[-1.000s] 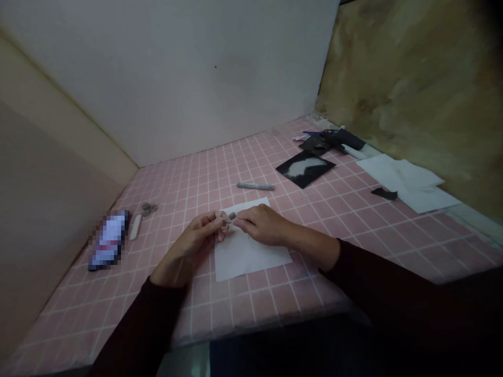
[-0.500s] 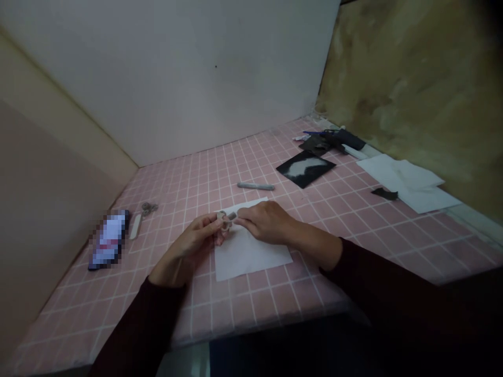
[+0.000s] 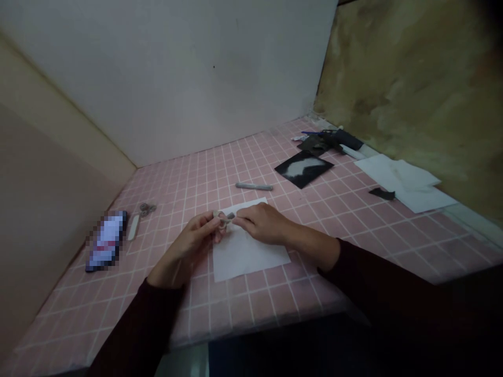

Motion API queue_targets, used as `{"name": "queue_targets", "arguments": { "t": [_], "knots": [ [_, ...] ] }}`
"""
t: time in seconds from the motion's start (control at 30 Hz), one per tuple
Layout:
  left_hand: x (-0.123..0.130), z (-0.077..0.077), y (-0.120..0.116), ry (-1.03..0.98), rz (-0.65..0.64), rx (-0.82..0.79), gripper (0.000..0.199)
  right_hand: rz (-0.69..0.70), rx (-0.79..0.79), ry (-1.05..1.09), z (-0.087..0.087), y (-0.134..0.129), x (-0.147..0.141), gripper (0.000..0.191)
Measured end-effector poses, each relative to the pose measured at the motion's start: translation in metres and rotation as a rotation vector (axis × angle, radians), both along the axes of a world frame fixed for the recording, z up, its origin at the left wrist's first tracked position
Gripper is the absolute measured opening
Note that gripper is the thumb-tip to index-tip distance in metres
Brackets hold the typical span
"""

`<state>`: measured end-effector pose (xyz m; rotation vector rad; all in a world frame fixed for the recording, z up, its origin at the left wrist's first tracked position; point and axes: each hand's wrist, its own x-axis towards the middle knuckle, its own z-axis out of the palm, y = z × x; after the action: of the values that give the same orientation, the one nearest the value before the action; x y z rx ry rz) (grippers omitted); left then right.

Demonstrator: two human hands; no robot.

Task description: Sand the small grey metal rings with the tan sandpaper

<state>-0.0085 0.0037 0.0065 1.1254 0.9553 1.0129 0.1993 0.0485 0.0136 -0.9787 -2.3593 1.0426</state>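
My left hand pinches a small pale piece with rounded, ring-like loops between thumb and fingers. Close against it, my right hand is closed with thumb and forefinger together on a small grey strip, whose tip shows at the pale piece. The rest of the strip is hidden by the fingers. Both hands are held above a white sheet of paper. Beyond the sheet lies a grey rod.
On the pink tiled-pattern table, a phone, a white flat stick and small grey rings lie left. Right are a dusty black sheet, white papers, a dark scrap and a dark heap.
The grey strip's visible tip looks shorter and has shifted slightly against the pale piece. The right fingers have moved a little. The whole view has shifted slightly.
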Motion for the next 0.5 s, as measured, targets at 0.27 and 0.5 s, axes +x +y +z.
{"name": "queue_targets", "arguments": {
  "t": [0.27,0.5],
  "knots": [
    [0.005,0.002,-0.002,-0.018,0.064,0.064,0.023,0.11,-0.517,0.11,0.0,-0.002,-0.005,0.037],
    [0.006,-0.001,-0.001,-0.003,0.05,0.07,0.021,0.109,-0.54,0.105,0.0,-0.001,-0.004,0.037]
  ]
}}
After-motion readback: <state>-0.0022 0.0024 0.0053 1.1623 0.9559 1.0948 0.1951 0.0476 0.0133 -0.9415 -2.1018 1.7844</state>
